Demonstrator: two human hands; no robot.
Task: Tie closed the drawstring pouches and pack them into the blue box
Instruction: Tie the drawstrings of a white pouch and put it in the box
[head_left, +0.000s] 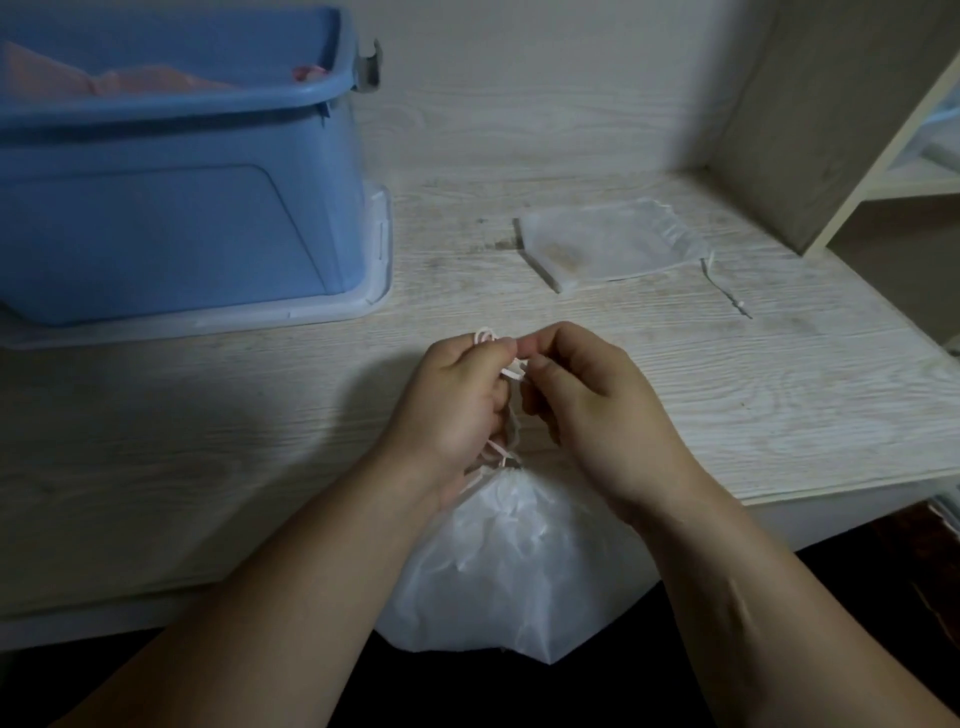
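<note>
The left grip (457, 400) and the right grip (587, 402), both bare hands, are each pinched on the drawstring (511, 370). Their fingertips nearly meet over a small loop of the pale cord. The cord runs down between the palms to the gathered neck of the white pouch (498, 566). The pouch lies at the near edge of the tabletop (753, 415), its body spilling over the edge toward the person. The neck looks cinched, but the fingers cover the cord where a knot would be, so I cannot tell whether 1 has formed.

Judging by its folds, the pouch is thin, soft and light, with no shape of its own. The narrow cord will probably slip between fingers, so it wants a pinch close to the knot. The pouch itself is best lifted by its bunched neck.

A 2nd pouch (608, 244) lies flat farther back on the right, well apart, its cord trailing loose; it looks not yet tied. The blue box (171, 218) stands open at the back left on a pale lid (376, 270), with pink cloth (104, 80) inside.

The tabletop is pale woodgrain, marked with a few dark stains beside the 2nd pouch. A plain wall runs behind, a shelf unit (810, 130) rises on the right, and the light is dim.
</note>
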